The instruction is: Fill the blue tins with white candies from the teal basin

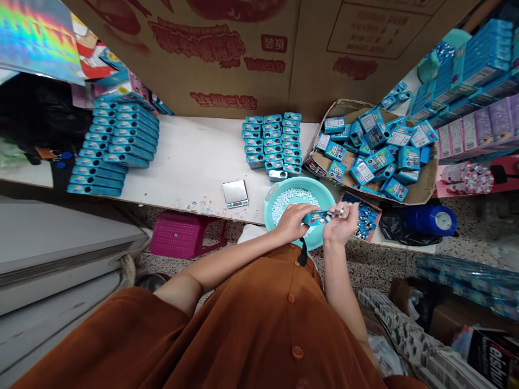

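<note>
Over a turquoise basin with many small white pieces in it, my left hand is wrapped round a small blue box. My right hand is cupped at the box's right end, its fingers curled around several small pale pieces. The box lies roughly sideways between both hands. Left of the basin rests a small silver scale. Behind the basin stand stacked blue boxes. A shallow carton of small blue and silver pieces is right of my right hand.
A cut-down cardboard box full of blue boxes stands at the right. Tall stacks of flat blue packs are at the left. A large brown carton walls the back. A pink stool stands below the table edge.
</note>
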`<state>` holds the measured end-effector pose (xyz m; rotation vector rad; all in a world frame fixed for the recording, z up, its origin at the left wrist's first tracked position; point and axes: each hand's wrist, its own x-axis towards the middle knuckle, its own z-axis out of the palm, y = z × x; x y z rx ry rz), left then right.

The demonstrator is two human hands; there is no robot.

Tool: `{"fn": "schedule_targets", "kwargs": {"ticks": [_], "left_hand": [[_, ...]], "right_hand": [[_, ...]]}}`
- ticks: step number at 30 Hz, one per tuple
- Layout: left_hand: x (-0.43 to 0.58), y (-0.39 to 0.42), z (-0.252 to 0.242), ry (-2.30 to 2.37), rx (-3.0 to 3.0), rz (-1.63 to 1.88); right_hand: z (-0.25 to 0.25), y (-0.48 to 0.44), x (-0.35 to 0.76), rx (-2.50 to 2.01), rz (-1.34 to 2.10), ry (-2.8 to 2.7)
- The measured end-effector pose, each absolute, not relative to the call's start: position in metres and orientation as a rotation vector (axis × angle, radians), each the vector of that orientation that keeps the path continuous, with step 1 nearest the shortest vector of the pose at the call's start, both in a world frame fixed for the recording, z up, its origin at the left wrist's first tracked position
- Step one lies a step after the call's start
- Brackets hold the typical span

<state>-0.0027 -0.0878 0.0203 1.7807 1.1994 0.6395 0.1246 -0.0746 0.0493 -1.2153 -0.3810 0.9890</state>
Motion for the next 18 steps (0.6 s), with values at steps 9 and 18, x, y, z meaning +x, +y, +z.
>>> {"fn": "schedule_targets", "kwargs": {"ticks": [9,18], "left_hand": [[0.0002,-0.0909,0.0214,1.260,1.740,0.592],[-0.0003,-0.0921,0.0164,1.217,1.757,0.656]], "right_hand": [[0.0428,-0.0751,0.1239,-1.204,1.005,-0.348],[0.0454,-0.0789,0.1225,-1.275,0.998,-0.440]]}}
